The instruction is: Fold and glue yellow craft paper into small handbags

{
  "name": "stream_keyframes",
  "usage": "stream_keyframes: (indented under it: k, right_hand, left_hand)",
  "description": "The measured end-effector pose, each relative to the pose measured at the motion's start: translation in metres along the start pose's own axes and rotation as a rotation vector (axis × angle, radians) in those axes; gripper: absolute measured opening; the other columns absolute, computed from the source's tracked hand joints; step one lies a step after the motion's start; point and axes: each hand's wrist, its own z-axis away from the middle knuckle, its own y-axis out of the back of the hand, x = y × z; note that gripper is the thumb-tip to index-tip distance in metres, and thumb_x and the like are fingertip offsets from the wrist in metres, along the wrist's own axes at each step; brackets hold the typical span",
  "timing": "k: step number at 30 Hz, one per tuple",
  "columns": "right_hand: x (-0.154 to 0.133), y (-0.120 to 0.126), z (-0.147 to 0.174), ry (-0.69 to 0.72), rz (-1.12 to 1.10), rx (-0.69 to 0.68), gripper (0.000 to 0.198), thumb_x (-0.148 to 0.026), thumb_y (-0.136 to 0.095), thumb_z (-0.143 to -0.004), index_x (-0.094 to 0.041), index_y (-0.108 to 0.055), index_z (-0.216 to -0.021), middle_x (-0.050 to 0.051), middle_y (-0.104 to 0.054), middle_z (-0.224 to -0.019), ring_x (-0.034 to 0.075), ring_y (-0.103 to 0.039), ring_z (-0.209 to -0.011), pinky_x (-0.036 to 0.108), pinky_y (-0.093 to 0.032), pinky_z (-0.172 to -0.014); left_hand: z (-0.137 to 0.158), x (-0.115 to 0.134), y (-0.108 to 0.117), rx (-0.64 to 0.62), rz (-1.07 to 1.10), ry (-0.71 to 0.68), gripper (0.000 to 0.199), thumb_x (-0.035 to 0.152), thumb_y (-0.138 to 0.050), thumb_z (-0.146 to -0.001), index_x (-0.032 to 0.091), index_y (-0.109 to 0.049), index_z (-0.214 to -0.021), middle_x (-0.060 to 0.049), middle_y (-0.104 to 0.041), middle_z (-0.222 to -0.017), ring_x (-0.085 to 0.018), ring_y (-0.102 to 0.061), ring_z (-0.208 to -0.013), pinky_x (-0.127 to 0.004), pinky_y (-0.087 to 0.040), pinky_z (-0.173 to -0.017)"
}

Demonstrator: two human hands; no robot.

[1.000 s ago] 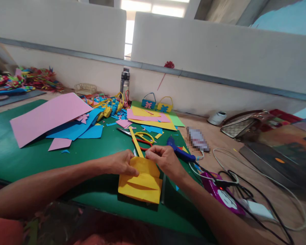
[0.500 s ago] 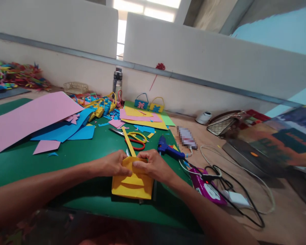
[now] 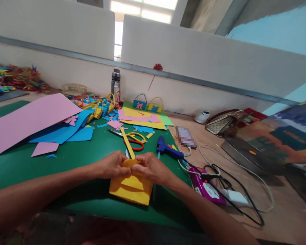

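Note:
A folded yellow foam-sheet pouch (image 3: 132,190) lies near the front edge of the green table. Pinching its upper left part is my left hand (image 3: 116,165), thumb on top. My right hand (image 3: 150,166) grips the upper right part, its thumb close to the other thumb. The fingertips behind the fold are hidden. Just beyond the hands, a narrow yellow strip (image 3: 127,143) crosses scissors with red and yellow handles (image 3: 134,141). A blue glue gun (image 3: 167,148) rests to the right of my right hand.
Large pink (image 3: 33,119) and blue sheets (image 3: 63,132) cover the left side. Small finished bags (image 3: 139,104) stand at the back by stacked sheets (image 3: 142,122). Cables and a purple power strip (image 3: 206,187) lie at the right, near a pixelated device (image 3: 185,136).
The pouch has tilted slightly, its lower edge shifting down and left. Both hands keep hold of its top, and the thumbs have come closer together. The view has shifted slightly.

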Motion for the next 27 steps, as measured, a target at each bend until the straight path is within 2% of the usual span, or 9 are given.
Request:
stream_keyframes:
  k: [2,5,7,10,13,16,20,24,27]
  right_hand:
    - [0.001,-0.001,0.000,-0.032,-0.009,0.028,0.025,-0.025,-0.051,-0.070,-0.017,-0.037,-0.050,-0.006,-0.031,-0.051,0.005,-0.028,-0.048,0.019,-0.019,-0.042]
    - [0.003,0.000,-0.001,-0.127,-0.078,0.066,0.020,-0.029,-0.050,-0.071,-0.016,-0.044,-0.056,-0.005,-0.037,-0.053,0.006,-0.032,-0.048,0.019,-0.022,-0.042]
    - [0.005,0.002,-0.002,-0.181,-0.107,0.066,0.019,-0.030,-0.051,-0.071,-0.016,-0.047,-0.059,-0.004,-0.041,-0.055,0.007,-0.035,-0.049,0.019,-0.023,-0.042]
    - [0.007,0.003,-0.003,-0.178,-0.123,0.059,0.020,-0.031,-0.050,-0.071,-0.016,-0.048,-0.059,-0.003,-0.042,-0.055,0.008,-0.036,-0.049,0.019,-0.024,-0.042]
    - [0.008,0.003,-0.004,-0.122,-0.092,0.061,0.022,-0.031,-0.046,-0.074,-0.017,-0.044,-0.058,-0.004,-0.038,-0.054,0.007,-0.032,-0.048,0.019,-0.022,-0.043]
    - [0.007,0.004,-0.006,-0.023,-0.015,0.065,0.027,-0.031,-0.040,-0.079,-0.018,-0.038,-0.055,-0.005,-0.034,-0.054,0.007,-0.029,-0.048,0.020,-0.021,-0.043]
    - [0.004,-0.001,-0.004,0.091,0.093,0.035,0.029,-0.030,-0.037,-0.083,-0.017,-0.041,-0.058,-0.004,-0.039,-0.055,0.007,-0.032,-0.050,0.020,-0.022,-0.046]
    - [-0.002,-0.010,0.000,0.076,0.235,0.116,0.025,-0.023,-0.044,-0.079,-0.017,-0.041,-0.054,-0.005,-0.038,-0.050,0.007,-0.032,-0.047,0.021,-0.021,-0.047]
    - [-0.004,-0.013,0.001,0.077,0.244,0.182,0.023,-0.023,-0.044,-0.079,-0.017,-0.046,-0.057,-0.004,-0.044,-0.051,0.008,-0.037,-0.048,0.022,-0.024,-0.049]
  left_hand:
    - [-0.001,0.002,0.003,0.103,-0.099,-0.090,0.023,0.030,-0.053,-0.069,0.011,-0.054,-0.057,0.005,-0.043,-0.049,-0.006,-0.035,-0.045,-0.017,-0.024,-0.042]
    - [-0.004,0.005,0.013,0.314,-0.135,-0.204,0.024,0.030,-0.050,-0.072,0.011,-0.055,-0.059,0.004,-0.044,-0.052,-0.006,-0.035,-0.049,-0.018,-0.025,-0.045]
    - [-0.006,0.004,0.020,0.436,-0.097,-0.227,0.029,0.033,-0.048,-0.075,0.012,-0.055,-0.058,0.003,-0.047,-0.052,-0.007,-0.039,-0.050,-0.019,-0.030,-0.049]
    - [-0.007,0.003,0.026,0.524,-0.047,-0.195,0.048,0.045,-0.037,-0.082,0.013,-0.048,-0.047,0.001,-0.047,-0.048,-0.009,-0.041,-0.049,-0.021,-0.032,-0.052]
    - [-0.006,0.004,0.024,0.454,0.000,-0.205,0.051,0.049,-0.034,-0.083,0.012,-0.055,-0.054,0.000,-0.049,-0.052,-0.009,-0.043,-0.052,-0.021,-0.032,-0.052]
    - [-0.006,0.005,0.018,0.249,0.050,-0.215,0.035,0.045,-0.054,-0.073,0.011,-0.061,-0.076,0.001,-0.054,-0.064,-0.009,-0.045,-0.058,-0.019,-0.034,-0.052]
    - [-0.007,0.002,0.008,0.054,0.086,-0.078,0.027,0.034,-0.066,-0.061,0.011,-0.061,-0.074,0.003,-0.052,-0.060,-0.008,-0.045,-0.052,-0.017,-0.031,-0.045]
    - [-0.008,-0.002,0.001,0.074,0.096,-0.016,0.021,0.030,-0.060,-0.062,0.011,-0.054,-0.056,0.005,-0.044,-0.050,-0.005,-0.038,-0.044,-0.017,-0.025,-0.040]
    - [-0.007,-0.003,0.000,0.088,0.159,0.003,0.020,0.030,-0.060,-0.062,0.012,-0.054,-0.056,0.004,-0.049,-0.052,-0.006,-0.042,-0.044,-0.017,-0.030,-0.041]
